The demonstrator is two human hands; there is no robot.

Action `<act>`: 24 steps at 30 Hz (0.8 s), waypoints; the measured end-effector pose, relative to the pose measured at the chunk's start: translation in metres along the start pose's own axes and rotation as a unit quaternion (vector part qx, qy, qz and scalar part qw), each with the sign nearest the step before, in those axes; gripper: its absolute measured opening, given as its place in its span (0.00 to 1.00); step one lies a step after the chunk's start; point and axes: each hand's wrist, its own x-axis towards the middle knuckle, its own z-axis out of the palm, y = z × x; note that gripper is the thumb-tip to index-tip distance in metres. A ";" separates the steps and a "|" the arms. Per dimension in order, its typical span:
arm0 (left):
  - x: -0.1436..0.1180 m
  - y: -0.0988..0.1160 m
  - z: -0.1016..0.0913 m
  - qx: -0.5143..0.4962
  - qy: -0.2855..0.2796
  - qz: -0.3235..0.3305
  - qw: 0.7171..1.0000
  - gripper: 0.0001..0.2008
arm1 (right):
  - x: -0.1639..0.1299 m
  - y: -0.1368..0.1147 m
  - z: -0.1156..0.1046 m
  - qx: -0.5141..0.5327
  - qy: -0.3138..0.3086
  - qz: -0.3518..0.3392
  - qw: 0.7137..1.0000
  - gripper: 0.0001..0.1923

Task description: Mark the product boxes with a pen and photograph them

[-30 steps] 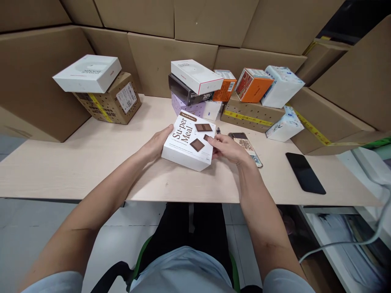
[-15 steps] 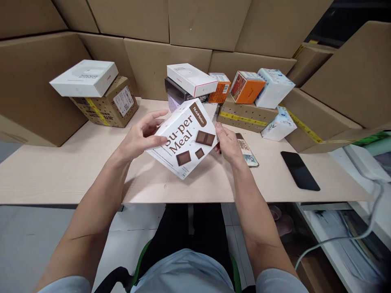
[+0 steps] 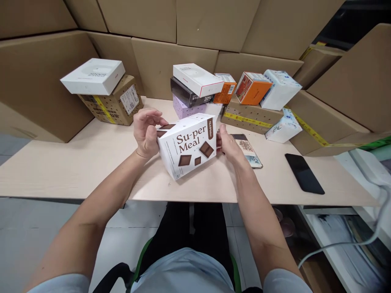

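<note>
A white meal box [image 3: 191, 146] printed "Su-per Meal" with brown chocolate pictures is tilted between my hands over the front middle of the table. My left hand [image 3: 148, 132] has its thumb at the box's left edge, its fingers curled behind the top side. My right hand [image 3: 227, 142] grips the right end, its thumb upright along the edge and its fingers partly hidden behind the box. Just right of that hand lies a flat pack with banknote-like print [image 3: 250, 151].
Behind the meal box, a white box [image 3: 198, 79], a black box [image 3: 187, 92] and a lilac box [image 3: 186, 109] are stacked. At left, a white power bank box [image 3: 94, 76] tops a carton [image 3: 114, 101]. An orange box [image 3: 253, 88] sits on another carton [image 3: 250, 116]. A phone [image 3: 304, 173] lies right.
The meal box has turned so its printed front faces me more upright and level, and it has come lower. My left hand has curled its fingers more around the left end.
</note>
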 end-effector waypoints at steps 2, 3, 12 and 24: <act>0.003 -0.004 -0.004 0.036 -0.014 0.018 0.999 0.32 | -0.005 -0.006 -0.005 0.071 -0.037 0.033 0.996 0.52; 0.002 -0.003 -0.005 0.053 -0.019 0.024 0.998 0.34 | -0.008 -0.009 -0.008 0.107 -0.055 0.043 0.992 0.52; 0.008 0.012 -0.011 0.272 -0.118 0.106 0.949 0.44 | -0.015 -0.014 -0.008 0.263 -0.080 -0.042 0.961 0.44; 0.004 0.030 -0.011 0.176 -0.230 -0.104 0.951 0.31 | -0.012 -0.021 -0.010 0.387 0.055 -0.133 0.911 0.11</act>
